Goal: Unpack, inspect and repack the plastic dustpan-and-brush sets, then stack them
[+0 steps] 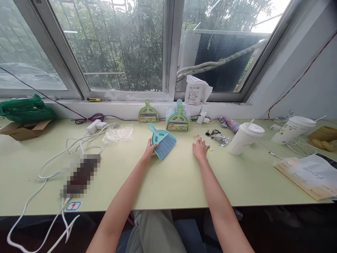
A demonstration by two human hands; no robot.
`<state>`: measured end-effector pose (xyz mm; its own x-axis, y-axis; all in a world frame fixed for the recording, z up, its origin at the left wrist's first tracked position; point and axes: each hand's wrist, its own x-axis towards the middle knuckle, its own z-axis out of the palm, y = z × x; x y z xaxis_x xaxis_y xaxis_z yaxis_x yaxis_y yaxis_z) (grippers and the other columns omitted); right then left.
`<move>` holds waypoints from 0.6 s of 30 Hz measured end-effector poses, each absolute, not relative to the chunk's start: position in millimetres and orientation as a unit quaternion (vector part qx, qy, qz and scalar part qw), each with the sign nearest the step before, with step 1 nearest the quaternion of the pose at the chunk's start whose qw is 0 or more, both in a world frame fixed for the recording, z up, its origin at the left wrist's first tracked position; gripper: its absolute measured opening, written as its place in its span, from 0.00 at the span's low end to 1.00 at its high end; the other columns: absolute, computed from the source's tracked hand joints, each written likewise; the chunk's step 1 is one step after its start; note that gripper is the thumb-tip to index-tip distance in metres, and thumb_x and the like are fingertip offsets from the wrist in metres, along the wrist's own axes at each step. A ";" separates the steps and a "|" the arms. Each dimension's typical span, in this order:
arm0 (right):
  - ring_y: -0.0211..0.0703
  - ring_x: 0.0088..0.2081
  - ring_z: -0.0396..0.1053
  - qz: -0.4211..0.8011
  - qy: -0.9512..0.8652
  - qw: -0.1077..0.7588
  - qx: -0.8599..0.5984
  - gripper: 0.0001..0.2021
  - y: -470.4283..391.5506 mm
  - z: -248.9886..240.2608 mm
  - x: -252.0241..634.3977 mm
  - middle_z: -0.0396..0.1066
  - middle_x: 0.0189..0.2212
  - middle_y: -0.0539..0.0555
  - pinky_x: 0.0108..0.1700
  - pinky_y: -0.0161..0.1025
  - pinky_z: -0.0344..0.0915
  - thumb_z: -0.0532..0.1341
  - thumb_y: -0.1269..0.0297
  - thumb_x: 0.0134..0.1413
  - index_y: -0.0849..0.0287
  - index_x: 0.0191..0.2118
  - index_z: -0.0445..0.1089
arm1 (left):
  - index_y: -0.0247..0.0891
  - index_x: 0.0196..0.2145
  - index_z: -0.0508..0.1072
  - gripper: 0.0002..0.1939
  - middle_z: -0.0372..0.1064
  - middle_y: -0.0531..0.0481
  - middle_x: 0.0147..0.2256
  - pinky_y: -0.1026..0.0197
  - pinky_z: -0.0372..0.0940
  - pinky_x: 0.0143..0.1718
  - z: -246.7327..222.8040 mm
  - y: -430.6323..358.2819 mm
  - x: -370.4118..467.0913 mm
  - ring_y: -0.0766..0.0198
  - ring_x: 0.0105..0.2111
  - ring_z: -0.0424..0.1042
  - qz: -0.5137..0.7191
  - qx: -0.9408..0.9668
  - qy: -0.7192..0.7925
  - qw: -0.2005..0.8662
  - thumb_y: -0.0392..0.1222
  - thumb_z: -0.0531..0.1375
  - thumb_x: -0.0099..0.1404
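Resting on the table (171, 182), the left hand (149, 149) is gripping a teal brush (162, 141) while the right hand (199, 149) is lying flat, fingers spread.

Light: soft daylight through the window (126, 45), even across the table (171, 182).
Shadows: faint, below the table edge dark.
Glare: sky overexposed, window's upper right.
Distortion: frame bows at edges.
Blur: pixelated patch left of table centre.

Daylit windows (116, 45) above green desk (171, 182)
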<state>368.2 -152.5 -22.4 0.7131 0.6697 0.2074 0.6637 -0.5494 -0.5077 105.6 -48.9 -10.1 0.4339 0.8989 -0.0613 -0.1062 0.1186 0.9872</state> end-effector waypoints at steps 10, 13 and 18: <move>0.50 0.57 0.59 -0.028 -0.542 0.298 -0.786 0.16 -134.1 -33.1 308.5 0.63 0.56 0.61 0.62 0.57 0.42 0.54 0.69 0.56 0.59 0.49 0.69 | 0.47 0.51 0.59 0.25 0.65 0.49 0.49 0.63 0.68 0.34 -18.1 -22.4 87.9 0.61 0.43 0.70 0.446 0.491 0.423 0.617 0.41 0.60 0.56; 0.50 0.61 0.56 0.041 -0.551 0.274 -0.787 0.20 -132.8 -36.7 308.6 0.62 0.57 0.59 0.62 0.59 0.43 0.49 0.76 0.56 0.57 0.49 0.70 | 0.48 0.52 0.58 0.26 0.65 0.48 0.49 0.62 0.68 0.33 -18.7 -19.9 86.6 0.60 0.43 0.70 0.440 0.489 0.438 0.612 0.42 0.60 0.56; 0.47 0.64 0.50 0.056 -0.600 0.272 -0.751 0.19 -130.3 -38.2 303.0 0.56 0.62 0.55 0.63 0.61 0.35 0.48 0.71 0.60 0.53 0.52 0.69 | 0.46 0.52 0.58 0.26 0.66 0.48 0.49 0.61 0.69 0.34 -17.5 -20.7 87.9 0.59 0.43 0.70 0.436 0.498 0.437 0.609 0.43 0.60 0.56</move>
